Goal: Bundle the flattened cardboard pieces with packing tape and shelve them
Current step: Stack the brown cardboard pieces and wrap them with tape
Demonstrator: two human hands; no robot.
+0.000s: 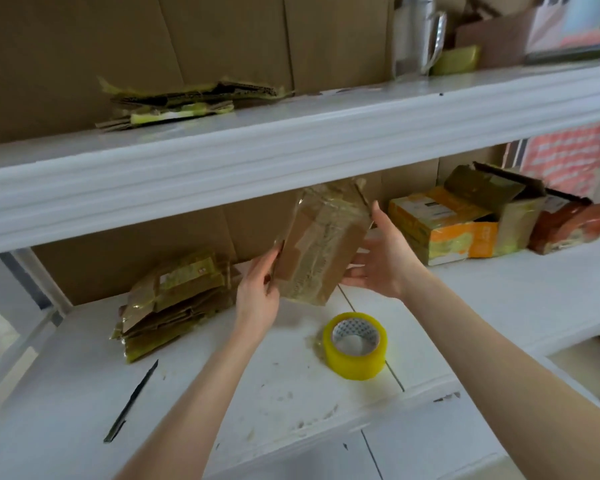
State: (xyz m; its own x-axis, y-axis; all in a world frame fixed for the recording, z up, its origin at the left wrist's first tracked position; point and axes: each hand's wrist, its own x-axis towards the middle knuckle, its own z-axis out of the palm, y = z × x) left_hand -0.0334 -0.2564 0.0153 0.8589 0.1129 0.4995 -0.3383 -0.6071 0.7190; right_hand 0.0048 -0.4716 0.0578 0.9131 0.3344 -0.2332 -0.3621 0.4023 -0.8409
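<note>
Above the shelf [257,375], left fingers [265,266] grip the bundle [319,244]; straight right fingers [359,262] support it.

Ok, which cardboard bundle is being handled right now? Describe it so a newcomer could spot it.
Look at the white lower shelf, just behind the yellow tape roll. The taped bundle is held there between the left hand and right hand. Unlike the flat stack lying to its left, it is tilted up on end and wrapped in glossy tape.
</note>
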